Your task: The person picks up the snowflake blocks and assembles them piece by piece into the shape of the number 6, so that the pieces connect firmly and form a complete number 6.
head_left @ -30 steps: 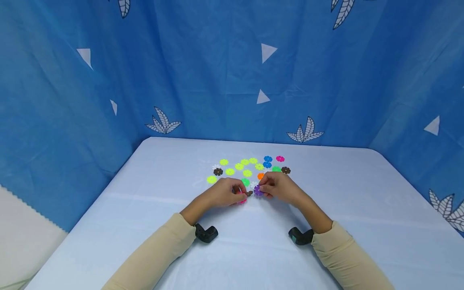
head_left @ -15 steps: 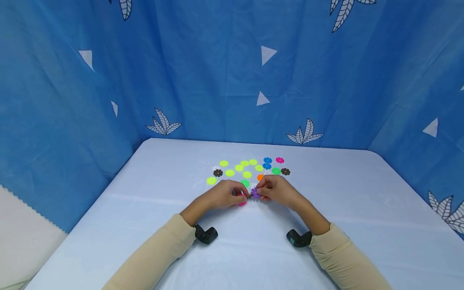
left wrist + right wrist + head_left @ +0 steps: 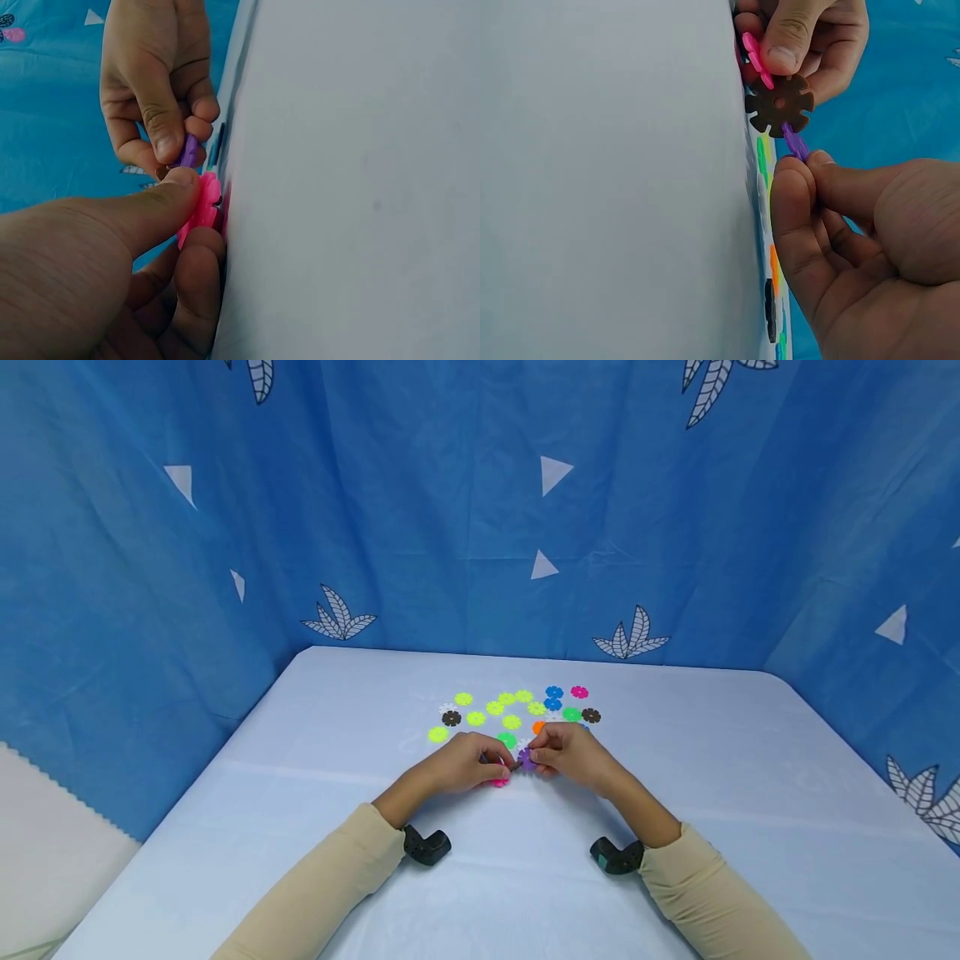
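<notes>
Over the table (image 3: 525,893), the left hand (image 3: 467,762) pinches a pink disc (image 3: 204,204), the right hand (image 3: 573,750) a purple disc (image 3: 796,144), brown disc (image 3: 792,111) between.

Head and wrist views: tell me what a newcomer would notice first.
Probably the blue curtain, printed with white triangles and leaves, behind the white-covered table. Next, the neon-yellow notched discs scattered toward its back edge. In the right wrist view, the right hand pinches a purple disc at a brown disc's edge, while the left hand pinches a pink disc.
</notes>
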`<state>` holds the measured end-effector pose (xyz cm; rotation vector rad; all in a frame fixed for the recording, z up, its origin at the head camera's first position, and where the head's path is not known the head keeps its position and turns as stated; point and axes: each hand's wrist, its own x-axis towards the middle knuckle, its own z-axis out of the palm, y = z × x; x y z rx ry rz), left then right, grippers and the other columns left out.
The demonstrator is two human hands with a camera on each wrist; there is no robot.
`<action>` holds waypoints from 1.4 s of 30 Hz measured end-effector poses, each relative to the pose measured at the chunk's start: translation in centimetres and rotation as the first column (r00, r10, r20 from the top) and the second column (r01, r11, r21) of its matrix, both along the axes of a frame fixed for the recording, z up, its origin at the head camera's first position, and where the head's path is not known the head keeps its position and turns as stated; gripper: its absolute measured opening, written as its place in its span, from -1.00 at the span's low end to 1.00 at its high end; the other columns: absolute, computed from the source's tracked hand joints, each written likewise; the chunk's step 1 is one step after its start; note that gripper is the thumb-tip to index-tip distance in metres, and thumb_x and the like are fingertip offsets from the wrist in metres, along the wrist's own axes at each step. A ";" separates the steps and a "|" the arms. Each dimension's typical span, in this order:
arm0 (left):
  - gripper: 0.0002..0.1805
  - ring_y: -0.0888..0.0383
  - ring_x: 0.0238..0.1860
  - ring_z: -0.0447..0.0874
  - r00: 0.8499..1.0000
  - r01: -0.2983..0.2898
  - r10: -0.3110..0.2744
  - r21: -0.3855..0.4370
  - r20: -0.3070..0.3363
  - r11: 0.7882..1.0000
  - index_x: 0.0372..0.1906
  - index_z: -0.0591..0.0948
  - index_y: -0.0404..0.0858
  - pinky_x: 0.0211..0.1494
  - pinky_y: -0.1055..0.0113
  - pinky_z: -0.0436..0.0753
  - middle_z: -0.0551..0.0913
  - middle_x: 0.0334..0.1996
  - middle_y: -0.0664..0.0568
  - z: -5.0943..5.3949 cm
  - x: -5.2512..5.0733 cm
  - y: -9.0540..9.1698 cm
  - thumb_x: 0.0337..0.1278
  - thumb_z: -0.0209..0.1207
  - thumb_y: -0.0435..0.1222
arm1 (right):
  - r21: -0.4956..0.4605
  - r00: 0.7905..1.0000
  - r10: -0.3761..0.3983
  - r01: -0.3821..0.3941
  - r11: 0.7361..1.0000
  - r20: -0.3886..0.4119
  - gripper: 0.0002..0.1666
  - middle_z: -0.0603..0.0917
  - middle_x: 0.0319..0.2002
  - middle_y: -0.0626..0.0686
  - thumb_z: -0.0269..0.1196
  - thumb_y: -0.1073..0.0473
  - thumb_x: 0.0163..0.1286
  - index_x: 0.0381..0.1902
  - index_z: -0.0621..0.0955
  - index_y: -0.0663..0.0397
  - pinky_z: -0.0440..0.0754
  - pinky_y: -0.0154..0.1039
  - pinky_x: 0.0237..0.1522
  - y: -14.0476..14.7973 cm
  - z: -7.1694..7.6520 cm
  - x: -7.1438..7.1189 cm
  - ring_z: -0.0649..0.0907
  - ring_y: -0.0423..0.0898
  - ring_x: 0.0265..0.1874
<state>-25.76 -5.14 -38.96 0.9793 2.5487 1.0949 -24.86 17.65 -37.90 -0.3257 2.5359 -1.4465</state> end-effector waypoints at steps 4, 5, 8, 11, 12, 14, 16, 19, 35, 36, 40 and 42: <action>-0.88 0.25 -0.41 0.51 1.000 -0.005 0.005 0.021 0.009 1.000 -0.11 0.78 -0.17 -0.34 0.38 0.50 0.68 -0.41 0.22 0.0 0.0 0.0 0.32 0.31 -0.32 | -0.009 1.000 -0.004 0.004 1.000 -0.001 -0.96 0.74 -0.36 0.07 0.31 0.40 0.39 -0.21 0.65 0.25 0.71 -0.26 -0.27 -0.1 0.0 0.0 0.67 -0.07 -0.47; -0.88 0.26 -0.43 0.51 1.000 -0.006 0.005 0.025 0.015 1.000 -0.11 0.78 -0.18 -0.35 0.39 0.49 0.68 -0.41 0.22 0.0 0.0 0.0 0.31 0.31 -0.32 | -0.010 1.000 -0.003 0.003 1.000 -0.001 -0.96 0.74 -0.37 0.07 0.31 0.40 0.38 -0.21 0.66 0.25 0.71 -0.26 -0.27 -0.1 0.0 0.0 0.67 -0.07 -0.47; -0.88 0.28 -0.49 0.49 1.000 -0.007 0.006 0.037 0.028 0.999 -0.13 0.79 -0.20 -0.39 0.40 0.49 0.69 -0.41 0.21 0.0 0.0 -0.1 0.31 0.31 -0.33 | -0.010 1.000 -0.004 0.004 1.000 0.005 -0.96 0.74 -0.37 0.08 0.31 0.41 0.38 -0.22 0.67 0.27 0.71 -0.25 -0.27 -0.2 0.1 -0.1 0.68 -0.07 -0.48; -0.88 0.27 -0.56 0.48 0.999 -0.010 0.008 0.046 0.044 0.999 -0.14 0.79 -0.22 -0.44 0.41 0.51 0.68 -0.44 0.18 0.2 0.0 -0.2 0.31 0.31 -0.35 | -0.012 1.000 -0.009 0.009 1.000 0.008 -0.96 0.74 -0.37 0.08 0.31 0.42 0.38 -0.23 0.67 0.29 0.71 -0.24 -0.28 -0.4 0.2 -0.1 0.69 -0.07 -0.49; -0.89 0.27 -0.57 0.48 0.999 -0.011 0.009 0.049 0.048 0.999 -0.15 0.80 -0.23 -0.45 0.41 0.51 0.68 -0.45 0.17 0.2 0.1 -0.2 0.31 0.31 -0.35 | -0.014 1.000 -0.014 0.014 1.000 0.009 -0.96 0.74 -0.38 0.08 0.31 0.42 0.37 -0.23 0.67 0.29 0.71 -0.25 -0.28 -0.4 0.2 -0.1 0.69 -0.07 -0.49; -0.89 0.26 -0.59 0.48 0.998 -0.018 0.014 0.055 0.059 0.998 -0.15 0.80 -0.24 -0.47 0.41 0.52 0.68 -0.47 0.15 0.4 0.1 -0.2 0.30 0.31 -0.36 | -0.021 1.000 -0.024 0.024 0.999 0.011 -0.96 0.74 -0.38 0.08 0.31 0.43 0.37 -0.23 0.68 0.30 0.71 -0.25 -0.29 -0.6 0.2 -0.1 0.69 -0.07 -0.49; -0.89 0.25 -0.60 0.48 0.997 -0.025 0.021 0.060 0.071 0.998 -0.16 0.80 -0.25 -0.48 0.40 0.52 0.67 -0.49 0.14 0.4 0.1 -0.2 0.29 0.32 -0.36 | -0.030 0.999 -0.033 0.033 0.999 0.015 -0.96 0.74 -0.38 0.09 0.32 0.43 0.36 -0.23 0.68 0.31 0.71 -0.25 -0.30 -0.7 0.1 -0.1 0.69 -0.06 -0.50; -0.89 0.25 -0.61 0.47 0.996 -0.037 0.032 0.060 0.085 0.998 -0.17 0.80 -0.25 -0.49 0.41 0.50 0.65 -0.52 0.14 0.4 0.1 -0.2 0.28 0.33 -0.35 | -0.030 0.999 -0.040 0.040 0.999 0.010 -0.96 0.74 -0.37 0.10 0.32 0.43 0.36 -0.23 0.68 0.30 0.71 -0.26 -0.30 -0.9 0.1 0.0 0.69 -0.07 -0.51; -0.87 0.25 -0.56 0.50 0.997 -0.028 0.024 0.051 0.080 0.998 -0.15 0.80 -0.20 -0.44 0.40 0.50 0.67 -0.48 0.17 0.2 0.0 -0.1 0.30 0.34 -0.27 | 0.183 0.992 -0.043 0.063 0.981 -0.115 -0.80 0.72 -0.30 0.02 0.36 0.30 0.38 -0.05 0.71 0.16 0.69 -0.25 -0.25 0.6 0.8 -0.1 0.68 -0.05 -0.35; -0.87 0.25 -0.54 0.50 0.997 -0.029 0.025 0.049 0.076 0.998 -0.14 0.80 -0.19 -0.43 0.40 0.51 0.68 -0.47 0.18 0.3 0.0 -0.1 0.30 0.34 -0.26 | 0.224 0.989 -0.045 0.077 0.972 -0.144 -0.78 0.72 -0.27 0.03 0.36 0.29 0.39 -0.01 0.71 0.16 0.70 -0.23 -0.24 1.1 1.0 -0.3 0.68 -0.04 -0.31; -0.86 0.21 -0.49 0.51 0.997 -0.042 0.041 0.027 0.058 0.999 -0.13 0.80 -0.16 -0.40 0.37 0.52 0.68 -0.43 0.20 0.3 0.2 -0.1 0.32 0.33 -0.23 | 0.382 0.974 -0.041 0.126 0.916 -0.221 -0.70 0.70 -0.13 0.08 0.33 0.30 0.41 0.08 0.69 0.14 0.68 -0.09 -0.10 3.4 1.4 -1.2 0.63 0.07 -0.12; -0.86 0.20 -0.48 0.52 0.997 -0.049 0.048 0.019 0.062 0.999 -0.13 0.79 -0.15 -0.39 0.36 0.53 0.68 -0.41 0.20 0.3 0.3 -0.2 0.33 0.32 -0.22 | 0.429 0.974 -0.036 0.131 0.894 -0.223 -0.68 0.68 -0.13 0.10 0.33 0.31 0.40 0.10 0.69 0.13 0.67 -0.03 -0.07 4.3 1.4 -1.5 0.61 0.11 -0.10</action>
